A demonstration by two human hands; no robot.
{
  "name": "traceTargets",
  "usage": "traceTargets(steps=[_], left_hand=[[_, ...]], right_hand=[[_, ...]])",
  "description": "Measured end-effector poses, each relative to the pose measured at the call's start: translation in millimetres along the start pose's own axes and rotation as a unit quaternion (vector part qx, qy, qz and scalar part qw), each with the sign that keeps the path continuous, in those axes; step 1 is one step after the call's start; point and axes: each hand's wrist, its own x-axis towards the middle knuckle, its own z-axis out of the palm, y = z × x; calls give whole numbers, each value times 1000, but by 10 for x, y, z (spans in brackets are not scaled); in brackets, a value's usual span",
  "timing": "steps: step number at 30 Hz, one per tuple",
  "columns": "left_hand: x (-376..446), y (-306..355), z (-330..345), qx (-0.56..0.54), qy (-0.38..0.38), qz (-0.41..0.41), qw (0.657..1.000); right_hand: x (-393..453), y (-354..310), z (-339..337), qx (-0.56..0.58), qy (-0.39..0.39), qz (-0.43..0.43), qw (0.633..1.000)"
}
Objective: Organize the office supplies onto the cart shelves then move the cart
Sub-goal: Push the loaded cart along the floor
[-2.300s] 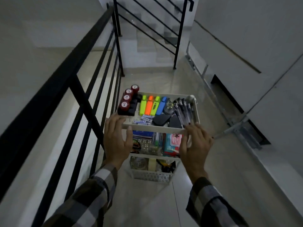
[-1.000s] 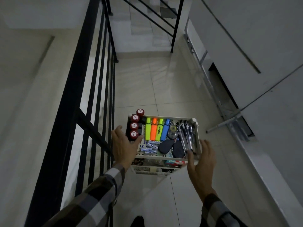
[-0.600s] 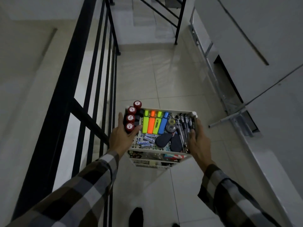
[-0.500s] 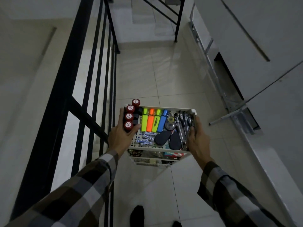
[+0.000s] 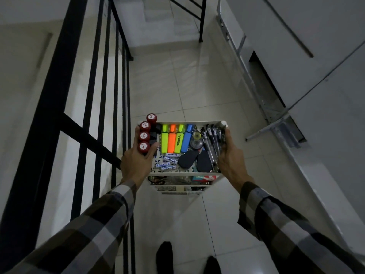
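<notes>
Holding: both hands grip the top tray of the cart (image 5: 178, 122), one on each side.
Left hand (image 5: 136, 162): it is curled round the left edge of the tray, with the thumb inside the rim and the fingers outside, beside the stamps.
Right hand (image 5: 232, 161): it is curled round the right edge, with the fingers along the outer wall up to the far corner and the thumb over the rim, near the pens.
Cart: white, with stacked shelves, it stands on the tiled floor (image 5: 177, 88) just beside the black railing (image 5: 102, 95), on its right.
Stamps (image 5: 145, 136): four red round tops marked TOP (the far one sits beyond the tray corner) form a row along the left side.
Highlighters (image 5: 174, 138): yellow, orange, green and blue, they lie side by side in the far half of the tray.
Pens (image 5: 212, 141): a bundle with black caps lies along the right side.
Batteries (image 5: 167, 161): several small cells lie near the front left.
Dark pouches (image 5: 195, 160): two oval shapes lie in the front middle; what they are I cannot tell.
Tape (image 5: 196, 138): a small clear dispenser lies between highlighters and pens.
Lower shelves (image 5: 183, 179): only the front edges show, with mixed small items.
Sleeves (image 5: 102, 220): plaid, on both arms.
Shoes (image 5: 165, 256): two dark tips at the bottom edge.
</notes>
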Motion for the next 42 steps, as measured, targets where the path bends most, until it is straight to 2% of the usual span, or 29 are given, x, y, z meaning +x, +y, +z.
traceTargets(steps=[11, 19, 29, 34, 42], left_hand=[[-275, 352, 446, 12, -6, 31, 999], [-558, 832, 938, 23, -33, 59, 997], [-968, 1392, 1573, 20, -55, 101, 993], [-1157, 1637, 1860, 28, -63, 115, 991], [-1295, 1960, 2146, 39, -84, 141, 986]], right_hand=[[-4, 517, -484, -37, 31, -10, 999], [-124, 1037, -1062, -39, 57, 27, 997], [-433, 1460, -1873, -36, 72, 33, 996], [-463, 1757, -2149, -47, 104, 30, 993], [-533, 2174, -2453, -39, 117, 79, 989]])
